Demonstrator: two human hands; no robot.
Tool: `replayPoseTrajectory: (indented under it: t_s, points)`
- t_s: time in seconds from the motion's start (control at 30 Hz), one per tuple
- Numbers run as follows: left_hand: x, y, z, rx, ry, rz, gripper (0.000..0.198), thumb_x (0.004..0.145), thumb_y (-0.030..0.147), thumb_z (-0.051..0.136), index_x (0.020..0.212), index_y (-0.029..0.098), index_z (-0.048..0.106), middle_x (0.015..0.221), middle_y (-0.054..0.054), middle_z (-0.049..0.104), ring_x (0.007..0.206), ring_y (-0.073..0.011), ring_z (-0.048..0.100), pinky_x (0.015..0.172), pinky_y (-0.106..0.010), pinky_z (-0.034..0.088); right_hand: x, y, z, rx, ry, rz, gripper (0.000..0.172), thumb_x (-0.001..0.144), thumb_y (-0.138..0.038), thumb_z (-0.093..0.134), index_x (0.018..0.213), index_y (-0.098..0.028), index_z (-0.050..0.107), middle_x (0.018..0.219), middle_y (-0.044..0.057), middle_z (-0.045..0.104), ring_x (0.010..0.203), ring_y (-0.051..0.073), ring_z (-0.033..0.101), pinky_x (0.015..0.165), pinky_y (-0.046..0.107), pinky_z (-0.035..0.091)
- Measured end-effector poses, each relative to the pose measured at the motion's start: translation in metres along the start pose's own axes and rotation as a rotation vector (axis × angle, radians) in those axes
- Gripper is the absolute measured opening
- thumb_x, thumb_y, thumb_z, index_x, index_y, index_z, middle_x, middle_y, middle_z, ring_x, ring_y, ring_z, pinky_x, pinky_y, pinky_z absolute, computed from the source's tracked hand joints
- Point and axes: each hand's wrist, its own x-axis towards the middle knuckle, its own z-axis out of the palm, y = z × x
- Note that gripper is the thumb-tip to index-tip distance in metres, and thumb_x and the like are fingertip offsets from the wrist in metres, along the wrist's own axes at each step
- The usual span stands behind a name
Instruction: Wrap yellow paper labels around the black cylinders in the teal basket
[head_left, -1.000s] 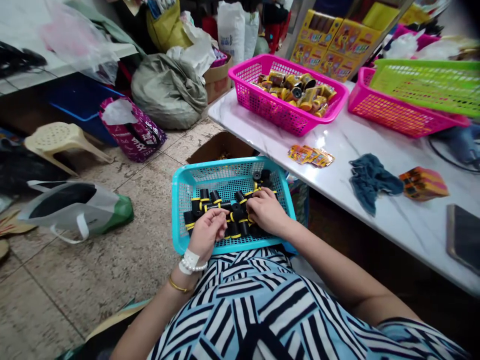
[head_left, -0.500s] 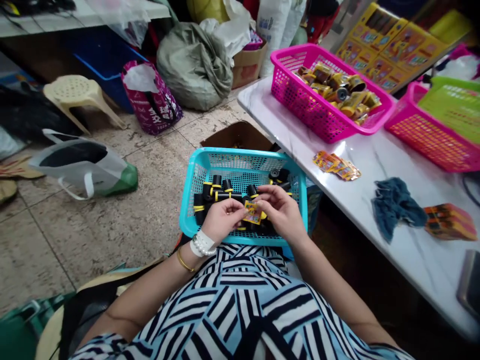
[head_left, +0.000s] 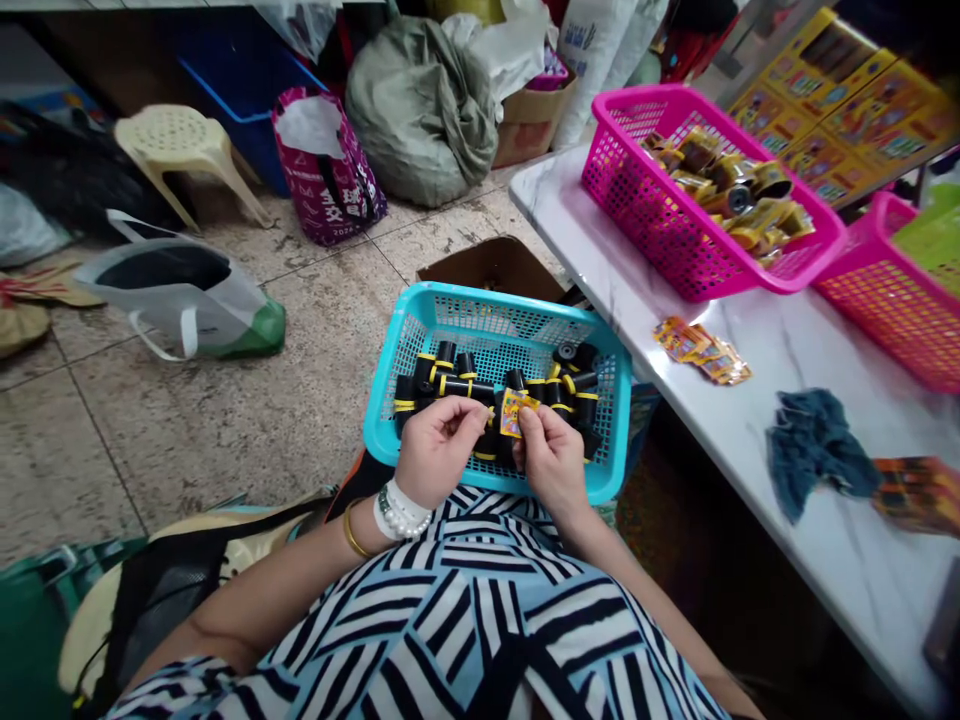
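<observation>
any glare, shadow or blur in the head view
Head view: glare on the marbled table by the filled pink basket; deep shadow under the table; orange-and-black stack blurred near the right edge; yellow label in the right hand too small to read.

Tiled floor [head_left: 217, 430], speckled. Cream plastic stool [head_left: 169, 135] upper left, blue bin [head_left: 259, 142] behind it. Purple printed bag [head_left: 330, 190] stands right of stool, pale material in its mouth. Bulging grey-green sack [head_left: 424, 120] next to it, then brown carton [head_left: 536, 122]. White-and-green tote [head_left: 244, 320] on floor, front of stool, mouth open. Black plastic bag [head_left: 94, 165] far left, partly cut off. Crumpled dark-blue cloth [head_left: 814, 450] on white marbled desk [head_left: 862, 590], right side.
</observation>
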Motion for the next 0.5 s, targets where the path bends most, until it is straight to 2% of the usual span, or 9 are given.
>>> replayPoseTrajectory:
  t_s: [0.1, 0.3, 0.5]
  points:
    - [-0.0016, 0.0043, 0.0001, 0.056, 0.017, 0.08, 0.021, 0.088, 0.033, 0.061, 0.081, 0.016, 0.072, 0.067, -0.001, 0.063, 0.053, -0.008, 0.049, 0.048, -0.02, 0.039, -0.002, 0.0034, 0.0002, -0.088, 0.026, -0.082, 0.039, 0.095, -0.048, 0.05, 0.067, -0.021, 0.049, 0.054, -0.005, 0.048, 0.048, 0.009, 0.041, 0.046, 0.023, 0.031]
    - [-0.0031, 0.0002, 0.0004, 0.005, 0.049, 0.056, 0.017, 0.087, 0.031, 0.063, 0.084, 0.016, 0.069, 0.071, -0.001, 0.065, 0.054, -0.008, 0.051, 0.051, -0.02, 0.041, -0.0034, 0.002, 0.0009, -0.098, -0.014, -0.185, 0.032, 0.094, -0.041, 0.055, 0.071, -0.02, 0.051, 0.059, -0.005, 0.046, 0.053, 0.009, 0.037, 0.05, 0.023, 0.032]
    - [-0.0108, 0.0026, -0.0006, -0.008, 0.052, 0.05, 0.02, 0.09, 0.032, 0.06, 0.083, 0.016, 0.071, 0.074, -0.003, 0.067, 0.056, -0.0087, 0.054, 0.051, -0.02, 0.042, -0.0017, 0.0115, 0.0056, -0.021, 0.06, -0.155, 0.041, 0.098, -0.047, 0.045, 0.067, -0.021, 0.049, 0.056, -0.004, 0.043, 0.05, 0.01, 0.036, 0.048, 0.024, 0.03]
